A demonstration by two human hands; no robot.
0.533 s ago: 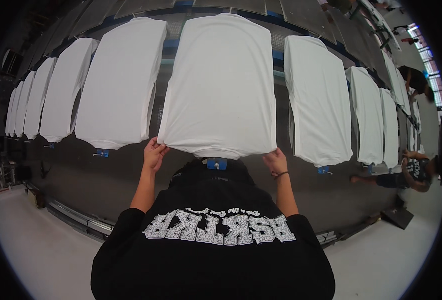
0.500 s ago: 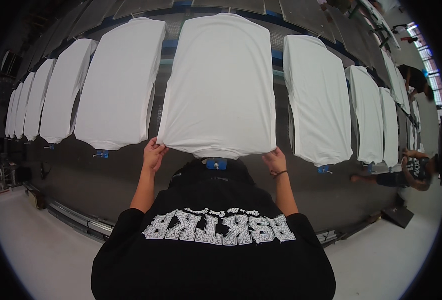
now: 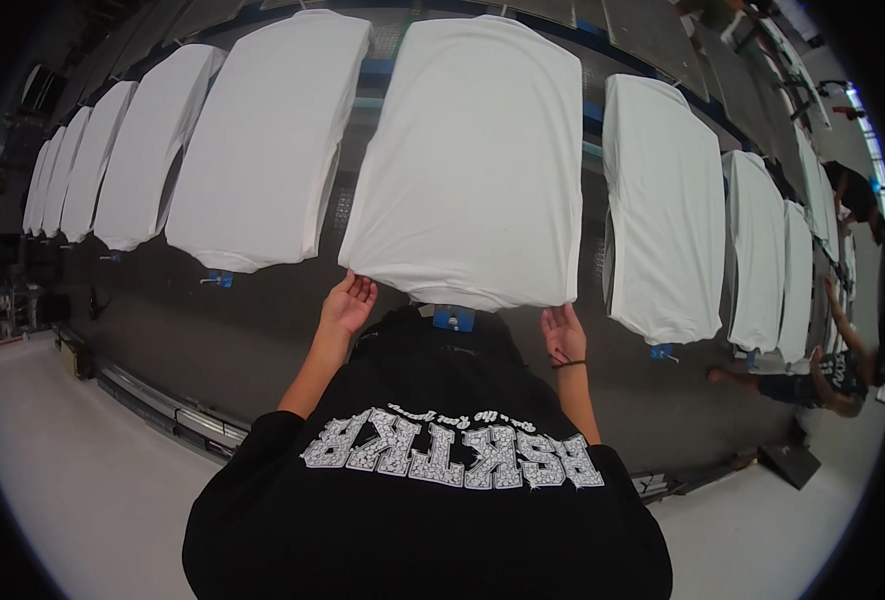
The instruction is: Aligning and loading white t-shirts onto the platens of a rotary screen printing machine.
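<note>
A white T-shirt [image 3: 473, 170] is stretched over a flat board directly in front of me, its lower hem towards my body. At the hem's left corner, my left hand [image 3: 350, 301] is palm up, with loosely bent fingers apart and fingertips touching the fabric edge. My right hand [image 3: 564, 334], with a dark band on its wrist, is under the right corner. Its fingers stretch up to the hem, and the palm shows. Neither hand visibly pinches the cloth. Below the hem's middle sticks out a blue clamp [image 3: 454, 319] with a metal fitting.
More white shirts on boards line up to the left [image 3: 268, 140] and right [image 3: 663, 210], several with blue clamps beneath. Grey bare boards [image 3: 643, 40] lie beyond them. Another person [image 3: 833, 385] stands at the far right by the row. A low metal rail [image 3: 153, 400] runs at lower left.
The view has shifted, so the shirts appear tilted and displaced. Both hands had fingers closed at the hem corners; now the fingers are looser, with palms turned up. The person at right has raised an arm.
</note>
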